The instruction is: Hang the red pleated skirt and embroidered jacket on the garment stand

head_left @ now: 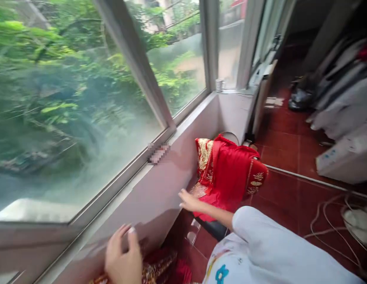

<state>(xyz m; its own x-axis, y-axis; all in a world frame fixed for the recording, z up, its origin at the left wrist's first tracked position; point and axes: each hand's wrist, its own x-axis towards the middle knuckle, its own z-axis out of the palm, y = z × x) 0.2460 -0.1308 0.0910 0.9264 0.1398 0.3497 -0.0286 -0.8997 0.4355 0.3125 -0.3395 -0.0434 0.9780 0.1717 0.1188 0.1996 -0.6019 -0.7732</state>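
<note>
My left hand point(123, 255) is raised at the bottom, beside the low wall under the window. Its fingers and thumb point up, apart, with nothing between them. Below it lies a dark red and gold patterned cloth point(160, 265), partly cut off by the picture's edge. My right hand point(190, 201) reaches left from a white sleeve, its fingers stretched out and holding nothing. It is close to a bright red garment point(231, 169) with gold embroidery, draped over what seems a dark seat. Whether the fingers touch the cloth, I cannot tell.
A long window with a sill point(118, 193) runs along the left. A striped cup point(219, 85) stands in its far corner. Clothes point(343, 83) hang at the right above a white box point(346, 154). Loose cables point(322, 221) lie on the red tiled floor point(284, 197).
</note>
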